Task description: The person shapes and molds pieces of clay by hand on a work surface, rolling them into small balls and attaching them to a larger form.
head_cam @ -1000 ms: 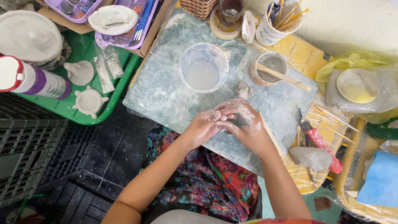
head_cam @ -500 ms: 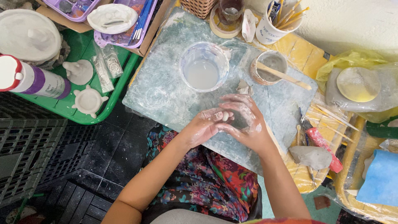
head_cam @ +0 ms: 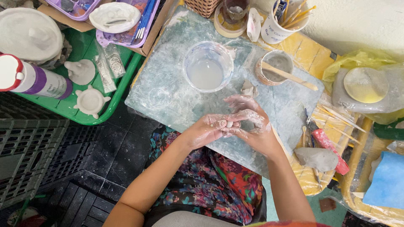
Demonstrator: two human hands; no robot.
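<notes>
My left hand point(head_cam: 208, 129) and my right hand point(head_cam: 252, 126) meet over the near edge of a pale, clay-smeared work board point(head_cam: 168, 92). Both are coated in wet grey clay. Together they press a small piece of clay point(head_cam: 229, 124) between the fingers; most of it is hidden. A clear cup of cloudy water point(head_cam: 208, 67) stands on the board beyond the hands. A small clay scrap point(head_cam: 248, 88) lies just past my right hand. A small pot of slip with a wooden stick point(head_cam: 275, 67) sits to the right of the cup.
A grey clay lump point(head_cam: 317, 159) and a red-handled tool point(head_cam: 330, 150) lie at the right on yellow plastic. A green tray point(head_cam: 75, 110) at the left holds white plaster pieces and a tube. A cup of brushes point(head_cam: 282, 21) stands at the back. Dark crates point(head_cam: 29, 155) sit lower left.
Both hands have stayed in place over the board's near edge while the fingers shifted around the clay piece. Nothing else has moved.
</notes>
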